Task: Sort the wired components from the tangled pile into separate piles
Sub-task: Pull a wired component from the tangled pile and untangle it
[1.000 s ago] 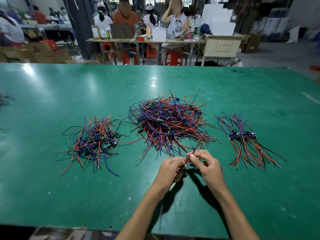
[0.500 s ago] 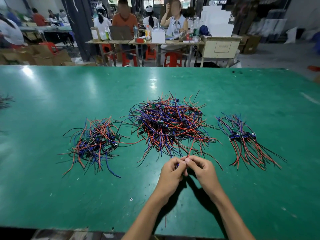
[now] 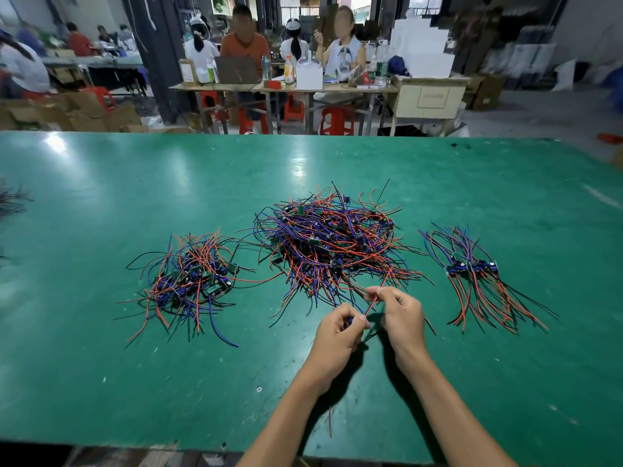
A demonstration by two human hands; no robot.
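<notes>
**Teasing one wired component free**

Pinching a red wire (image 3: 373, 302), the right hand (image 3: 401, 318) sits just nearer the viewer than the tangled pile (image 3: 328, 241) on the green bench (image 3: 101, 365). The left hand (image 3: 337, 335) is closed on the component's body. The wire slants up toward the pile.

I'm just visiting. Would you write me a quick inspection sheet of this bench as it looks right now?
Surface: green table, scuffed, glare patches.
Job's things: big tangled pile in the middle; messy left pile; neater right pile.
Clutter: a few stray wires at the far left edge.
Grippers: left hand and right hand pinch one red-wired component.
Cables: red, blue and black leads, all loose.
Surroundings: seated people, red stools, cardboard boxes.
</notes>
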